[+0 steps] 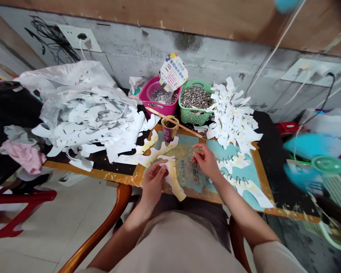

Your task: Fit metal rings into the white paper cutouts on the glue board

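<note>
While our left hand (155, 176) is pinching a yellow-edged white cutout (174, 179) that is slanting off rightward, our narrowly curled right hand (206, 160) is sitting farther out beside a metal ring (188, 147); whether it is gripping anything, we cannot tell.

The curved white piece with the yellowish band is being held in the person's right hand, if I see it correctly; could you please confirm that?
Not quite: the head view shows the curved white piece with the yellowish band held in the left hand, not the right.
</note>
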Demonstrator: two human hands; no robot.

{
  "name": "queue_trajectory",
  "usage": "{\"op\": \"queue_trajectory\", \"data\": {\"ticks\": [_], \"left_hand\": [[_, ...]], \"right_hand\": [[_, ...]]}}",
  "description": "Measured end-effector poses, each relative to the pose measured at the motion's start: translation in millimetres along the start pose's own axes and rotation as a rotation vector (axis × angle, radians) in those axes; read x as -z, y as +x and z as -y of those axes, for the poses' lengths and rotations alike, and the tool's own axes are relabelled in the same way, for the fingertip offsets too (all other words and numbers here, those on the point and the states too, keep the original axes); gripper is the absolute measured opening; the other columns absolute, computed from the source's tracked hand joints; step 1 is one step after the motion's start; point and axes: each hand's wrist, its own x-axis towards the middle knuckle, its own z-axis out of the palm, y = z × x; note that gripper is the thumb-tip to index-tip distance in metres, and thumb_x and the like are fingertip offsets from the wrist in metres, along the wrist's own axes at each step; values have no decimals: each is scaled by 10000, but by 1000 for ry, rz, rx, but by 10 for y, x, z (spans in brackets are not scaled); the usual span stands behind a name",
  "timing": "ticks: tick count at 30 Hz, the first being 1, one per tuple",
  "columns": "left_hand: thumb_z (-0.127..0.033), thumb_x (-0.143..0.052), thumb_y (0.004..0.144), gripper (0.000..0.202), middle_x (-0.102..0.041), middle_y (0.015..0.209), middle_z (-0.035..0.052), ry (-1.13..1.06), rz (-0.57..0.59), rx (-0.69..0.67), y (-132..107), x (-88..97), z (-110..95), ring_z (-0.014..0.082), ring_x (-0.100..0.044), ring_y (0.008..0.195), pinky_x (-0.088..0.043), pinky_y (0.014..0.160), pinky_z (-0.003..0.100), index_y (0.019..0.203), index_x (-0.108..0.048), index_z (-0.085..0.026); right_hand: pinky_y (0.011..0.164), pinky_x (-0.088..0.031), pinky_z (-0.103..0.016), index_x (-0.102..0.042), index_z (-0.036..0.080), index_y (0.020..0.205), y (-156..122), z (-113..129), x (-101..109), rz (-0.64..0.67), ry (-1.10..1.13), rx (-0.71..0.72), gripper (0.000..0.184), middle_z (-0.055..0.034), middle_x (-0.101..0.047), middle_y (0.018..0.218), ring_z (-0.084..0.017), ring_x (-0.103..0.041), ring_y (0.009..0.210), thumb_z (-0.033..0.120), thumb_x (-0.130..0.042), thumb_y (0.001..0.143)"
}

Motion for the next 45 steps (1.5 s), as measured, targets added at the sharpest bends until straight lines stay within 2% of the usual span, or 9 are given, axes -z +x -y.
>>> {"op": "queue_trajectory", "data": {"ticks": [4,11,16,21,27,32,35,41,45], "left_hand": [[-337,-795,750,281,-664,741,-20,38,26,-24,-52,-35,-19,69,-586,654,-490,686,163,976,-713,-191],[-348,-776,773,255,-600,691,-39,115,34,-87,-127,-42,-70,74,-571,630,-503,653,175,960,-682,-202],[-340,-774,777,239,-660,848,-4,180,26,-127,-140,-21,-52,67,-594,670,-506,649,164,945,-693,-190],[-334,-759,798,215,-669,872,8,219,32,-165,-168,-35,-53,86,-607,714,-528,703,184,945,-697,-190],[-314,-734,822,173,-682,861,18,291,37,-202,-224,-77,-94,99,-607,715,-510,691,184,941,-705,-192],[-299,-733,817,160,-684,821,29,328,23,-229,-255,-89,-131,107,-589,686,-467,643,183,925,-720,-182],[-286,-713,834,141,-700,907,41,349,35,-252,-261,-83,-123,109,-593,714,-453,643,186,936,-715,-189],[-282,-730,820,152,-695,894,28,261,11,-209,-294,-115,-99,100,-580,697,-448,636,180,947,-710,-201],[-388,-736,797,252,-693,972,53,68,66,-149,-349,-166,-130,104,-598,697,-499,654,202,950,-723,-188]], "right_hand": [[754,-570,-327,-676,216,868,-226,188,-119,58,428,-102,182,-16,-693,819,-162,-675,739,394,-661,832],[745,-561,-301,-706,232,924,-397,374,-336,11,667,-139,250,-6,-705,836,-130,-647,706,374,-797,739],[800,-568,-323,-690,220,898,-471,398,-416,1,605,-134,225,-23,-708,845,-164,-670,806,373,-779,759],[780,-557,-295,-673,217,929,-537,426,-379,-35,432,-31,176,-57,-651,1112,-129,-648,778,347,-713,817],[738,-535,-277,-611,223,908,-565,470,-402,-36,310,11,114,-24,-661,865,-149,-639,777,286,-669,834],[739,-549,-294,-621,219,863,-566,525,-374,-7,287,26,91,-51,-671,967,-155,-643,785,274,-673,812],[752,-554,-305,-650,212,849,-563,550,-333,36,255,51,64,-63,-664,996,-164,-645,812,257,-669,809],[826,-559,-337,-673,207,894,-600,556,-291,100,277,32,85,-68,-670,997,-181,-655,869,247,-675,819],[844,-560,-347,-688,210,921,-631,546,-279,88,311,77,115,-84,-652,1039,-195,-642,919,283,-679,834]]}}
